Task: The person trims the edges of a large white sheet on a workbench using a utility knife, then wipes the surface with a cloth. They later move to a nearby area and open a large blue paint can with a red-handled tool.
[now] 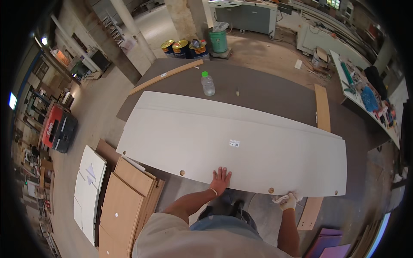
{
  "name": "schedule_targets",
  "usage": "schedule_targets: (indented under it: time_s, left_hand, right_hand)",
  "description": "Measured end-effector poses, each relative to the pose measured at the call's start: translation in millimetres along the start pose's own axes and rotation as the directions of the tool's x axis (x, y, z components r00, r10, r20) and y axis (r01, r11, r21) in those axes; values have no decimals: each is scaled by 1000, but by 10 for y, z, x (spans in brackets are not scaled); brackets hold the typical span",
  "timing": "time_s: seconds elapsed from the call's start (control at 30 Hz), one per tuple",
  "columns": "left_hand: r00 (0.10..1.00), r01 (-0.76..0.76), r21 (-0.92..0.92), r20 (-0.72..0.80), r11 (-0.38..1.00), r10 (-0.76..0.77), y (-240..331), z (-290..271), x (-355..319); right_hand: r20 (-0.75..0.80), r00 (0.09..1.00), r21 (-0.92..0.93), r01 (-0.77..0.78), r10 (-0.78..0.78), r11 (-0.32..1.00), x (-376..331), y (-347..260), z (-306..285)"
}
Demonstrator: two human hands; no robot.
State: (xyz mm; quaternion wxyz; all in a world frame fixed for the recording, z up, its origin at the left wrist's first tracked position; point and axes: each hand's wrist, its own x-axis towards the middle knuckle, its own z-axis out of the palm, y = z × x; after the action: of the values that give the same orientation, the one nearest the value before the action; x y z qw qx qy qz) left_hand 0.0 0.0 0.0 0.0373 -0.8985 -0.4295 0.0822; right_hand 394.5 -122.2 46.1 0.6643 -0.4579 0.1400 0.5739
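Head view: I see a long white panel (241, 146) lying flat across a dark counter (266, 92), its near edge overhanging toward me. My left hand (220, 179) lies flat on that near edge, fingers (221, 172) spread and palm down, just right of a round hole in the panel. My right hand (287, 201) is at the same edge farther right, fingers pinching a white cloth (279, 198) against the panel's rim, close to another round hole. A second white sheet shows under the panel along its far side.

Beyond the panel's far edge the counter carries a clear bottle (208, 83) with a green cap, a small tool just right of it, and a wood strip (167, 76) lying at a slant at the far left corner. Another wood strip (322, 107) runs along the counter's right side, touching the panel's far right corner, and a short board (310, 213) pokes out below the near right edge.

On the floor at near left, brown and white boards (116, 198) are stacked, just beside my legs. A red tool case (58, 129) sits farther left. Far off stand paint cans (184, 48) and a green bucket (218, 39). At the right, a cluttered workbench (365, 96) stands near the counter's right edge, with a narrow passage between them.
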Motion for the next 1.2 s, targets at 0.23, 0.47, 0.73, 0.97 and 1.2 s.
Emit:
schedule_targets:
  time_s: [0.23, 0.47, 0.73, 0.97, 1.2]
  left_hand:
    - [991, -77, -70, 104, 995, 84, -168, -813, 84]
    - [950, -235, -117, 182, 965, 253, -742, -2067, -121]
    - [883, -436, -273, 53, 858, 466, -1350, -3703, 370]
    - [979, -197, -433, -37, 880, 201, -2104, -4027, 2300]
    - [975, -68, -230, -221, 971, 16, -2353, -2975, 4541]
  right_hand:
    - [-143, 971, 194, 216, -190, 957, 247, -58, -513]
    - [-305, 871, 60, 422, -386, 905, -830, -121, 493]
    - [-214, 822, 87, 554, -528, 828, -2101, -700, 1518]
    - [59, 825, 10, 562, -562, 827, -1170, -1334, 2293]
    - [-176, 939, -263, 245, -296, 933, -397, -308, 2180]
